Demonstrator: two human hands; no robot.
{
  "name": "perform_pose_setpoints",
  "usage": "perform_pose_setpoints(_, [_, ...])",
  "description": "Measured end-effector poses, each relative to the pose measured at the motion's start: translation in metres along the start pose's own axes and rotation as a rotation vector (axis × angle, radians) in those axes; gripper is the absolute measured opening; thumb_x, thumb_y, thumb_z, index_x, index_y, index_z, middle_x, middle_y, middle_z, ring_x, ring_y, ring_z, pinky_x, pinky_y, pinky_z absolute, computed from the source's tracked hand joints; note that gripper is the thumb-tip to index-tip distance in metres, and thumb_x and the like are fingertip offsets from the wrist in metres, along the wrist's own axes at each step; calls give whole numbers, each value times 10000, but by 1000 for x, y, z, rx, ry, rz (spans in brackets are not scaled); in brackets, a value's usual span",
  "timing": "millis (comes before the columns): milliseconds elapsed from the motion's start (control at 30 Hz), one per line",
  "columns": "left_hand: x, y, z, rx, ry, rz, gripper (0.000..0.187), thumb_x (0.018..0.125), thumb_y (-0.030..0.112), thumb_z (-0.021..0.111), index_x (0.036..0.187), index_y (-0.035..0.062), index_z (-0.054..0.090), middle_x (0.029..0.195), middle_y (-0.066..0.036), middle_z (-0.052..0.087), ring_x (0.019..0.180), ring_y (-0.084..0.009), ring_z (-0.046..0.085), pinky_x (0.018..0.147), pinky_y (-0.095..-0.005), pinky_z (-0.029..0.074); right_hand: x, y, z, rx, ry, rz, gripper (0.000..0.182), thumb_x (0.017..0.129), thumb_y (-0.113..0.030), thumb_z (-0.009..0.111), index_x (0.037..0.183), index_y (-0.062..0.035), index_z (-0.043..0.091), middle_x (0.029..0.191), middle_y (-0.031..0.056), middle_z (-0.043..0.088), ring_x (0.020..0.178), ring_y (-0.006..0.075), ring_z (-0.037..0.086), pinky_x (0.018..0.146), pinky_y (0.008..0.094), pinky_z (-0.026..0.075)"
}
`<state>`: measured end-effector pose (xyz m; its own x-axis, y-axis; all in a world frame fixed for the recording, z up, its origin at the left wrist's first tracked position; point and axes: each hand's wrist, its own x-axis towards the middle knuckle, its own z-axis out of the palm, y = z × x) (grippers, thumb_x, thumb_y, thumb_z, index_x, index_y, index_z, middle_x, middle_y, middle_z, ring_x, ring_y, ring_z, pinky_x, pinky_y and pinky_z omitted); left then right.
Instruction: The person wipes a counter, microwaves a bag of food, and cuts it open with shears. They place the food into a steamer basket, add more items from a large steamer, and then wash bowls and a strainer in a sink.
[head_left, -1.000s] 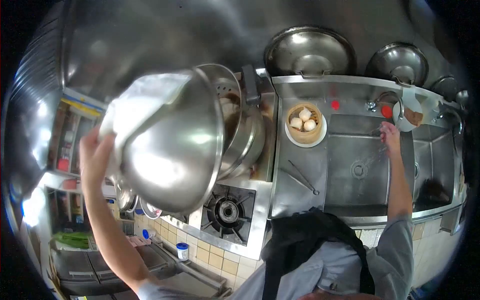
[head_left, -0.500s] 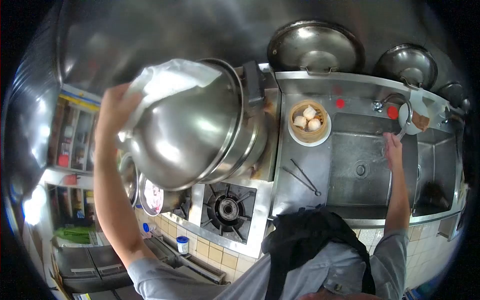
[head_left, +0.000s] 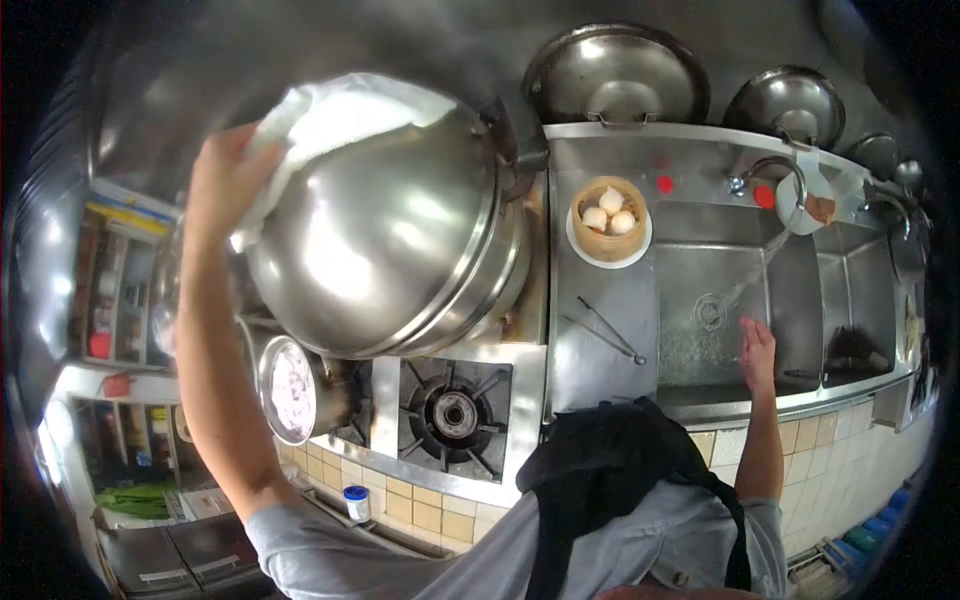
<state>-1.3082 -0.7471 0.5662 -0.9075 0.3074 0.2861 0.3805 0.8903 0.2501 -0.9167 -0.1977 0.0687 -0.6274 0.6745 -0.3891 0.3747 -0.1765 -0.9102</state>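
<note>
At the left, my left hand (head_left: 235,180) is closed on a white cloth (head_left: 350,108). That cloth is spread over the upper side of a large domed steel lid (head_left: 375,230), which sits on a big round pot (head_left: 510,270). My right hand (head_left: 758,352) is over the near side of the sink (head_left: 725,265), with nothing in it and its fingers loosely stretched. Water streams from the curved faucet (head_left: 800,185) toward the drain (head_left: 710,312).
A bamboo steamer (head_left: 609,220) with three dumplings (head_left: 610,212) rests on a white plate (head_left: 625,262). Metal tongs (head_left: 607,328) lie on the steel counter. A gas burner (head_left: 454,408) stands near the pot. Several woks (head_left: 618,75) lean against the back wall.
My right hand has come away from the faucet, back toward me over the sink. A water stream now shows in the sink. My left hand still holds the cloth on the lid.
</note>
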Motion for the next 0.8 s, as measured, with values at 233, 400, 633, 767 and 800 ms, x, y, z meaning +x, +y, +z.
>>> perform_pose_setpoints(233, [-12, 13, 4, 124, 139, -29, 396, 827, 263, 659, 1129, 20, 737, 862, -128, 750, 805, -166, 702, 769, -335, 533, -34, 15, 13, 132, -37, 93, 266, 1023, -344, 607, 1097, -102, 691, 599, -89, 422, 448, 21, 340, 385, 219, 240])
perform_pose_setpoints(400, [-9, 5, 18, 46, 78, -23, 474, 849, 345, 650, 1196, 26, 708, 963, -204, 746, 940, -273, 726, 861, -376, 537, -40, -8, 13, 106, -62, 72, 236, 1023, -310, 607, 1044, -96, 705, 591, -80, 444, 463, 28, 354, 407, 228, 251])
perform_pose_setpoints(633, [-30, 44, -3, 224, 118, -268, 798, 919, 521, 618, 1533, 66, 389, 1552, -230, 404, 1476, -352, 334, 1193, -406, 292, -29, 14, -28, -96, -166, -136, 281, 1025, -333, 603, 1064, -74, 707, 592, -68, 444, 452, 36, 391, 405, 218, 296])
perform_pose_setpoints(767, [-78, 150, 27, -264, 672, 194, 405, 1016, 253, 615, 1336, 4, 619, 1334, -191, 639, 1186, -247, 650, 990, -358, 521, -48, 8, -93, -152, -101, -209, 267, 1036, -278, 576, 1032, -45, 706, 592, -46, 461, 487, 37, 403, 434, 235, 303])
perform_pose_setpoints(800, [-94, 172, 48, -358, 609, 231, 372, 1014, 244, 620, 1298, 4, 646, 1261, -174, 679, 1135, -229, 670, 962, -336, 532, -48, 10, -108, -90, -83, -175, 259, 1037, -269, 573, 1039, -46, 704, 593, -47, 463, 487, 36, 403, 434, 233, 303])
